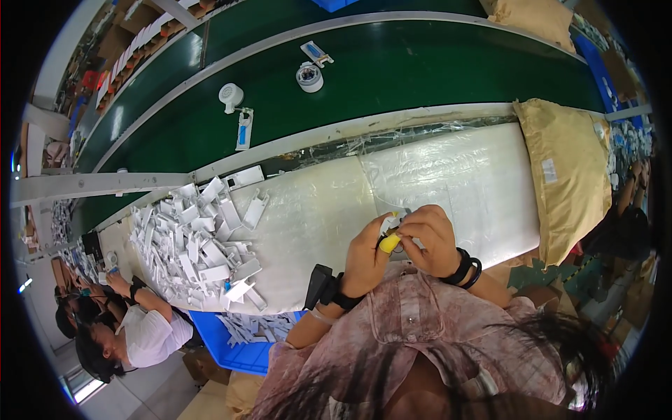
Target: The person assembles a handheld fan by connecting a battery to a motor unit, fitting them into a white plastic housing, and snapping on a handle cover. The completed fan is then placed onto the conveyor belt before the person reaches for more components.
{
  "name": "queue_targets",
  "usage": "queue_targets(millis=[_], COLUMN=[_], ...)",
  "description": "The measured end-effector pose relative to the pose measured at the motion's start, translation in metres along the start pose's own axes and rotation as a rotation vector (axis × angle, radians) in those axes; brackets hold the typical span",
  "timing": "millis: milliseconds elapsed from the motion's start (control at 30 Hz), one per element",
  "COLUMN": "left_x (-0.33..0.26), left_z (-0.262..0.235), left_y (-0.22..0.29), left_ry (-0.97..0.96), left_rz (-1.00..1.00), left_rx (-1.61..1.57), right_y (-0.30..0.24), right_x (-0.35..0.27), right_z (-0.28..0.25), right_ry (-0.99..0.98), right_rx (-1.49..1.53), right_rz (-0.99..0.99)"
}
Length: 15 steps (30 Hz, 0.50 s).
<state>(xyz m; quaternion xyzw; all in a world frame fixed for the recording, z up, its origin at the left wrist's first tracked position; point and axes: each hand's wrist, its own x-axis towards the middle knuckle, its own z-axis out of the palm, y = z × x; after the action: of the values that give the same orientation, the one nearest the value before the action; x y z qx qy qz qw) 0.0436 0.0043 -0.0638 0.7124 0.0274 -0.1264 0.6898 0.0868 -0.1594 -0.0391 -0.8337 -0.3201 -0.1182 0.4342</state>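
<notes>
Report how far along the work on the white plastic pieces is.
Done: two assembled white units lie on the green conveyor belt. In hand: left hand and right hand pinch a small white piece with a yellow-handled tool. Left: a large heap of white plastic pieces.

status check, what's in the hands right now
Left hand and right hand together, both pinching a small yellow and white part. Pile of white plastic pieces off to the left, apart. Nothing between.

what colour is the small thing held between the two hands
Yellow. The small piece is pinched between the left hand and right hand; the head view shows it best.
</notes>
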Motion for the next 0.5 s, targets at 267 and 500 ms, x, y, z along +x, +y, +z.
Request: queue_targets(millis=[267, 500], left_x=[0.001, -0.005], left_z=[0.003, 0.009], left_y=[-0.006, -0.009], left_ry=[-0.072, -0.035], left_rz=[-0.016, -0.069], left_rx=[-0.14, -0.239], right_y=[0.009, 0.011], right_x=[0.003, -0.001], right_z=[-0.003, -0.002], right_ry=[-0.031, -0.074], right_rx=[-0.038, -0.058], right_rz=[-0.11, -0.143])
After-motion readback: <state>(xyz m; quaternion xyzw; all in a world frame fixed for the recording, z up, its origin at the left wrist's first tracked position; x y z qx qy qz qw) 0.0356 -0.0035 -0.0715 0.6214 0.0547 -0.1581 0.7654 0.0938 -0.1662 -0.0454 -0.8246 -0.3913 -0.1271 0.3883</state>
